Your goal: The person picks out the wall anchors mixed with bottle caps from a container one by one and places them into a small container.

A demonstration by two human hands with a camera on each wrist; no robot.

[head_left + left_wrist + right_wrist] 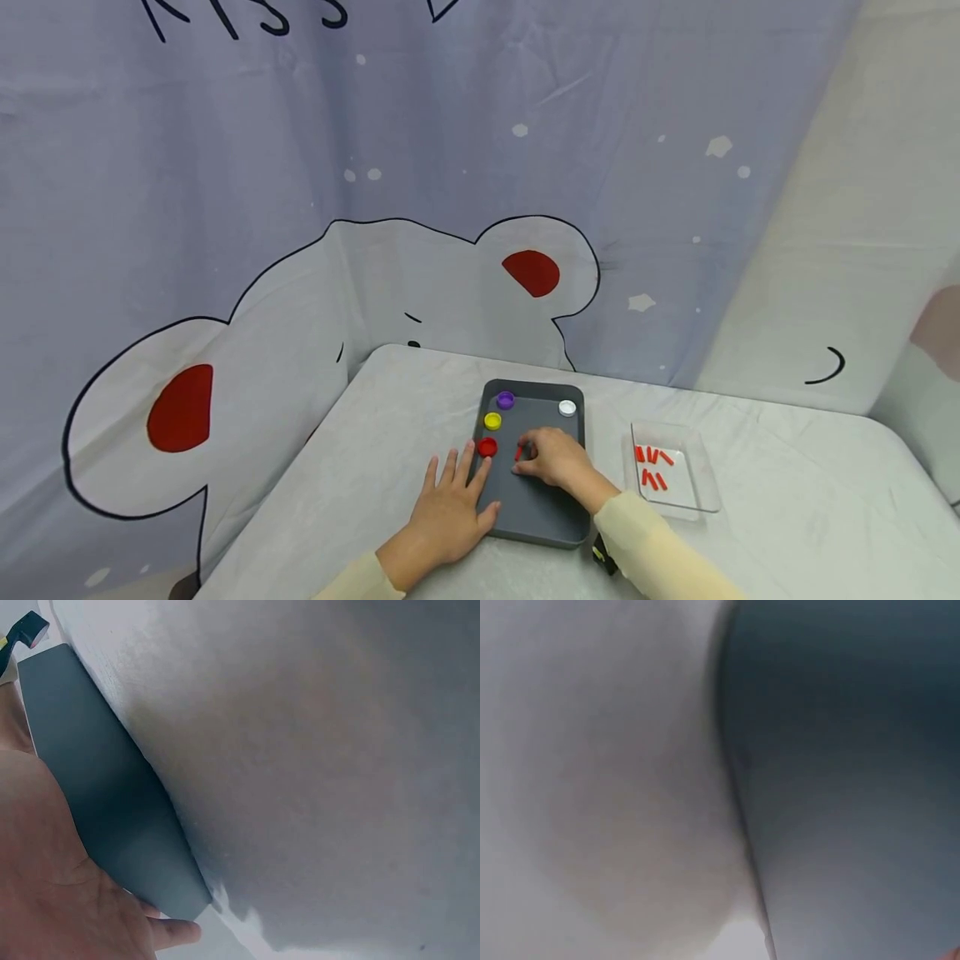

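Note:
A grey tray (525, 512) lies on the cloth-covered table. Over its middle, my right hand (558, 458) pinches a small red stick (518, 453) between thumb and fingers. My left hand (447, 512) has its fingers spread, with the fingertips at the tray's left rim beside a red round cap (487, 447). Behind that cap, along the left side, sit a yellow cap (492, 422) and a purple cap (506, 400). A white cap (567, 408) is at the far right. The left wrist view shows the palm beside the tray's outer wall (112, 765); the right wrist view shows mostly tray wall (855, 787).
Right of the tray stands a clear plastic box (705, 479) with several red sticks (650, 478) in it. A black object (602, 557) with a yellow mark shows by the right sleeve. A printed curtain (450, 150) hangs behind the table.

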